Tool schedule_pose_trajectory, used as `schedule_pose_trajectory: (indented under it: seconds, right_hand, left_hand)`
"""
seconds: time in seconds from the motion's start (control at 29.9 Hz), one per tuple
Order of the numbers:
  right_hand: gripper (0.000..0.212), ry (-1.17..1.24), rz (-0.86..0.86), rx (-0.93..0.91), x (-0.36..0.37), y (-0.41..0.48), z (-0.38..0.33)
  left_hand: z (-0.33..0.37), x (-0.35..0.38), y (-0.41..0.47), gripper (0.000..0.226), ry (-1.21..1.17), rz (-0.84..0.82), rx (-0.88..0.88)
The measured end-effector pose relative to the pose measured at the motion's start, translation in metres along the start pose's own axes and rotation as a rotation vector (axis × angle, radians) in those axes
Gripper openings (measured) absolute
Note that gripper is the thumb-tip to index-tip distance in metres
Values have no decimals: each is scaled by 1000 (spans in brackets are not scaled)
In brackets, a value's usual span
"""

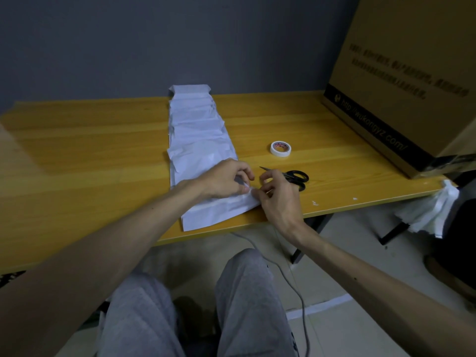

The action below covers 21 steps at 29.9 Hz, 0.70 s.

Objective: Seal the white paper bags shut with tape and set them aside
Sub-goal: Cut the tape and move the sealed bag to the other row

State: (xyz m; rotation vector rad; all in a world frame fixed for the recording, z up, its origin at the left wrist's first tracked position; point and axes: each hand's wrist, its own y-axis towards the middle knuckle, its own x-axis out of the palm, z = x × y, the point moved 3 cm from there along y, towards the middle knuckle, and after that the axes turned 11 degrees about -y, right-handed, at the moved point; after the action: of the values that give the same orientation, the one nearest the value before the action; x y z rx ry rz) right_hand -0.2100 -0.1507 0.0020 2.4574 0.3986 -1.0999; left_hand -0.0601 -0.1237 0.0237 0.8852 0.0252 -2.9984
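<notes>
The nearest bag (219, 212) lies at the bench's (90, 150) near edge, heading a row of white paper bags (201, 140) whose long axis runs 6 to 12 o'clock. Your left hand (224, 180) and right hand (279, 199) pinch its right edge with curled fingers. Scissors (296, 177) and a tape roll (280, 148) lie at 2 o'clock.

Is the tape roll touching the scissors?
Apart. The head view shows a strip of bare table between the tape roll and the scissors.
</notes>
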Motion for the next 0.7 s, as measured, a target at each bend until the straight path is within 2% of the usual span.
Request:
schedule_pose_trajectory:
  seconds: [0.1, 0.23, 0.4, 0.7]
  right_hand:
    - [18, -8, 6, -26, 0, 0, -2]
    - [8, -65, -2, -75, -1, 1, -2]
    - [14, -82, 3, -92, 0, 2, -3]
    - [12, -39, 45, -41, 1, 1, -3]
  left_hand:
    - [1, 0, 1, 25, 14, 26, -7]
    - [4, 1, 1, 22, 9, 48, -23]
    - [8, 0, -2, 22, 56, 56, 17]
    - [12, -1, -9, 23, 148, 120, 105]
